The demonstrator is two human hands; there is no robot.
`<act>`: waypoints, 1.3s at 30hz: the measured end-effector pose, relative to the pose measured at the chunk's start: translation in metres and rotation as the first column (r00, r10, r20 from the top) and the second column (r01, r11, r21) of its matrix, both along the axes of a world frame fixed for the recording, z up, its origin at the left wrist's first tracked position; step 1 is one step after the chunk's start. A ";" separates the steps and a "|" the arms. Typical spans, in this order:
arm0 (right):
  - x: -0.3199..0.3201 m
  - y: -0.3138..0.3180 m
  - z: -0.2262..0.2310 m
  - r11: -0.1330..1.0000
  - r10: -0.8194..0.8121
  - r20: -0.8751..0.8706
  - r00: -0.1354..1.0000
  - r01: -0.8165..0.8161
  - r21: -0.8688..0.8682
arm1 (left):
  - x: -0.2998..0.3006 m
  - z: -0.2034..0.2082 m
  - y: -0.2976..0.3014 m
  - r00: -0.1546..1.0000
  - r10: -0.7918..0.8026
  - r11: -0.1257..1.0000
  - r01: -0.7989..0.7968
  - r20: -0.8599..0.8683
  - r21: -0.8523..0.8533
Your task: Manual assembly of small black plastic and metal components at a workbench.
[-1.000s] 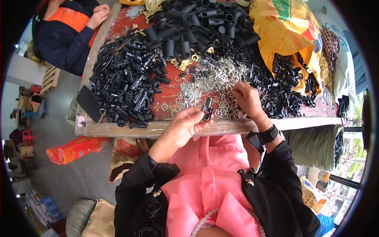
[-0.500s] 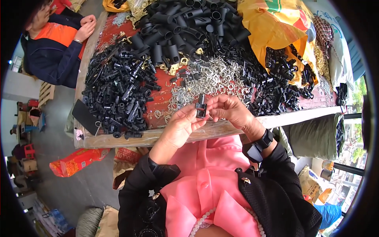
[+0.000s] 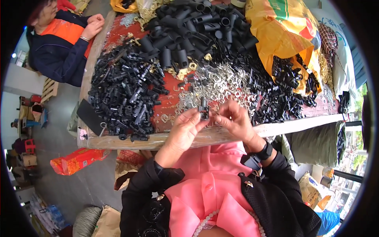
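Holds a small black part [image 3: 203,112] in the left hand [image 3: 182,130], pinched near the wooden edge [image 3: 106,142] at six o'clock! Hovers just beside, at three, with the right hand [image 3: 236,121]: curled narrow, cannot tell whether gripping anything. Meets silver clips [image 3: 224,83] at one, black fittings [image 3: 126,89] at ten; finds room over red tabletop [image 3: 162,110] at nine.

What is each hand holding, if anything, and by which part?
The left hand holds a small black part by its lower end; whether the right hand holds anything cannot be told.
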State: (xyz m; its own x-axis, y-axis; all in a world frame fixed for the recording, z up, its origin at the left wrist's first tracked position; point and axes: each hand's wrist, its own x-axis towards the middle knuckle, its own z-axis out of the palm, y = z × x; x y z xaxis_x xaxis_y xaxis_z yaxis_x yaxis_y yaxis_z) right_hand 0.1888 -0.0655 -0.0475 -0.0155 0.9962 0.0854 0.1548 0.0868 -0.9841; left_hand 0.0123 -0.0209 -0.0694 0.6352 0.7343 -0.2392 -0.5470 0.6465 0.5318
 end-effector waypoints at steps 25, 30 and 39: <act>-0.013 -0.022 -0.002 1.000 -0.011 -0.240 0.971 0.006 -0.024 | -0.003 0.004 -0.023 0.954 -0.184 0.965 0.221 0.235 -0.142; -0.014 -0.024 0.009 0.992 -0.129 -0.114 0.985 0.127 -0.025 | -0.004 0.005 -0.019 0.987 -0.150 0.965 0.160 0.062 -0.207; -0.020 -0.001 0.023 0.942 -0.159 -0.580 0.799 -0.054 -0.333 | -0.017 0.021 -0.011 0.993 -0.109 0.986 0.104 -0.035 -0.126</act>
